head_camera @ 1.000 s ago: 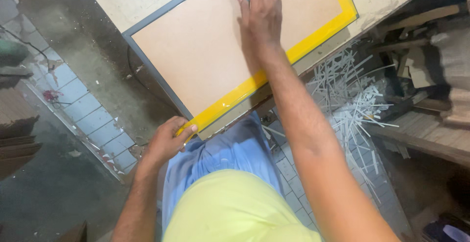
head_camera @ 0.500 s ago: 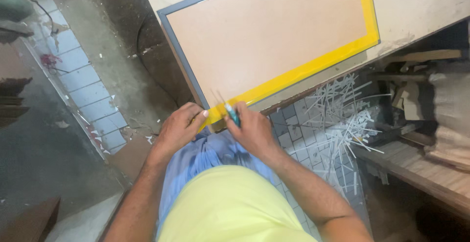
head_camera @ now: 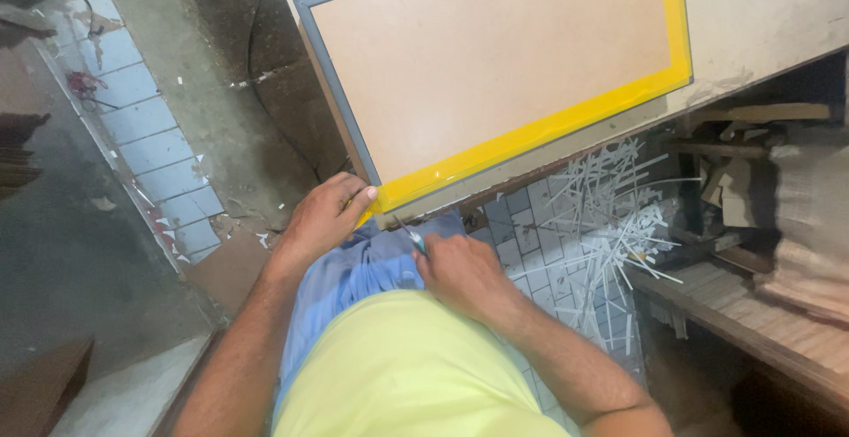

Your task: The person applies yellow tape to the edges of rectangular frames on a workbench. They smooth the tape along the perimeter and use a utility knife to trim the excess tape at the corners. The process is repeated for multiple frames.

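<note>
Now, left to right: tiled floor (head_camera: pixel 159 149) with scattered scraps, unchanged. Left hand (head_camera: pixel 323 220): as half a second ago, at the near left corner of the framed board (head_camera: pixel 495 57), thumb pressed on the end of the yellow tape strip (head_camera: pixel 539 132), fingers curled under the edge, pinning it. Board: lies flat on the desk (head_camera: pixel 761 21), grey frame along its left side, yellow tape along its near and right sides. Right hand (head_camera: pixel 460 269): a second ago it was stretched to the far edge of the board; it has since come back to the near corner and now sits just below the desk edge, apart from the tape. Its fingers are closed narrowly about a small blade tool (head_camera: pixel 412 238), tip pointing up toward the corner. Judged: the tape end at this corner is being trimmed. Right: heap of white offcut strips (head_camera: pixel 610 216) on the floor below the desk.
</note>
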